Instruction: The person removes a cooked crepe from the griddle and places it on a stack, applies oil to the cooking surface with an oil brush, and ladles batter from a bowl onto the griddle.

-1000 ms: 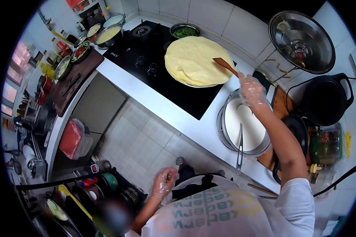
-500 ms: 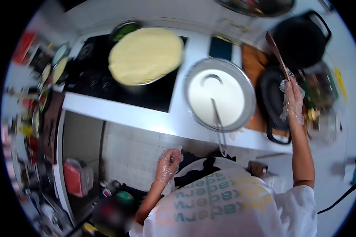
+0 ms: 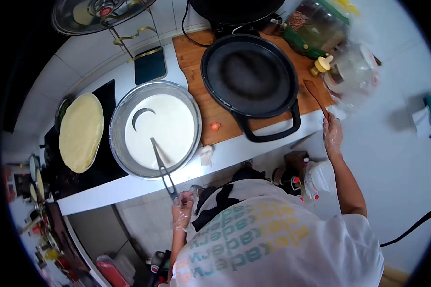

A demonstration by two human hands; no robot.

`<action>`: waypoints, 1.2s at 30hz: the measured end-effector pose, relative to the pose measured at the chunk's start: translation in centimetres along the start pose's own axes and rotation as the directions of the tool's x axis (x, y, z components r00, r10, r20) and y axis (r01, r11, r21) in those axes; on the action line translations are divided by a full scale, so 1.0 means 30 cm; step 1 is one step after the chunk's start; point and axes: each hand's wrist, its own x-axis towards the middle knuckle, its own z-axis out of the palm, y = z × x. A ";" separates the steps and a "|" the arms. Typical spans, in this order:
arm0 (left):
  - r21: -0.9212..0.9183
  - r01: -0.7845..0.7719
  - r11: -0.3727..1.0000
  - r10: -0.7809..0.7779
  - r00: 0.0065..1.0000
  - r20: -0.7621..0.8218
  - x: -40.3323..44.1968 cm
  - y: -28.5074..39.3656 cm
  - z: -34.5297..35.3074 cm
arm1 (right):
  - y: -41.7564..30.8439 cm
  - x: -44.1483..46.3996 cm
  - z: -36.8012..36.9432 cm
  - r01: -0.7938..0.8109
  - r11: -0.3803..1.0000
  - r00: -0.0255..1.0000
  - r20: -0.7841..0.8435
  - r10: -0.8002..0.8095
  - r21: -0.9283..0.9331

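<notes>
Wooden spatula (image 3: pixel 316 98), its handle end closed in the gloved right hand (image 3: pixel 333 136), points forward and slightly left of that grip. Curled fingers of the left hand (image 3: pixel 181 210) meet the ladle (image 3: pixel 160 160); whether they hold it cannot be told. A knock there could slop batter (image 3: pixel 177 124) from the bowl (image 3: pixel 117 138) ahead. Left of the right grip, the pan (image 3: pixel 251 71) obstructs any leftward sweep; beyond the blade stands a yellow-capped bottle (image 3: pixel 321 66).
</notes>
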 end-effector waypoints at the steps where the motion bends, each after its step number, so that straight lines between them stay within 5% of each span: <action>1: -0.024 0.011 1.000 -0.011 1.000 -0.016 0.000 0.008 0.041 | 0.041 0.042 0.060 0.060 0.998 0.997 -0.042 -0.060 0.020; 4: -0.087 0.056 0.995 -0.061 0.997 -0.053 -0.016 0.046 0.200 | 0.129 0.175 0.185 0.149 0.985 0.989 -0.022 -0.148 0.087; 5: -0.093 0.059 0.994 -0.065 0.996 -0.058 -0.009 0.057 0.253 | 0.156 0.216 0.239 0.330 0.935 0.940 -0.133 -0.314 0.125; 7: -0.093 0.044 0.995 -0.051 0.996 -0.077 0.014 0.088 0.360 | 0.220 0.287 0.328 0.424 0.890 0.905 -0.115 -0.409 0.170; 12: -0.044 0.037 0.998 -0.045 0.982 -0.182 0.098 0.294 0.553 | 0.227 0.386 0.377 0.504 0.832 0.857 -0.018 -0.514 0.233; 16: 0.421 -0.194 0.886 0.342 0.887 -0.311 0.206 0.370 0.574 | 0.264 0.434 0.414 0.518 0.827 0.834 0.082 -0.545 0.218; 20: 0.260 -0.296 0.919 0.386 0.809 -0.443 0.282 0.509 0.584 | 0.265 0.458 0.397 0.493 0.847 0.837 0.156 -0.524 0.198; 23: 0.499 -0.241 0.832 0.482 0.758 -0.438 0.262 0.489 0.579 | 0.319 0.488 0.469 0.573 0.815 0.811 0.083 -0.579 0.089; 26: 0.581 -0.325 0.746 0.589 0.730 -0.347 0.281 0.466 0.616 | 0.281 0.513 0.402 0.689 0.700 0.725 -0.196 -0.661 0.186; 29: 0.642 -0.242 0.728 0.561 0.748 -0.354 0.224 0.455 0.606 | 0.289 0.507 0.357 0.603 0.794 0.797 -0.010 -0.604 0.073; 30: 0.666 -0.188 0.722 0.551 0.739 -0.389 0.198 0.440 0.605 | 0.359 0.502 0.438 0.678 0.734 0.707 -0.237 -0.667 -0.045; 31: 0.542 -0.130 0.830 0.456 0.716 -0.528 0.181 0.397 0.595 | 0.279 0.506 0.321 0.648 0.738 0.762 -0.148 -0.631 0.191; 32: 0.488 -0.014 0.873 0.358 0.699 -0.619 0.160 0.370 0.580 | 0.274 0.508 0.299 0.622 0.766 0.778 -0.023 -0.628 0.162; 34: 0.469 -0.052 0.882 0.400 0.608 -0.685 0.137 0.245 0.542 | 0.259 0.496 0.238 0.645 0.704 0.755 -0.110 -0.646 0.298; 36: 0.419 0.025 0.907 0.318 0.612 -0.724 0.121 0.220 0.530 | 0.251 0.477 0.207 0.572 0.759 0.805 -0.035 -0.593 0.311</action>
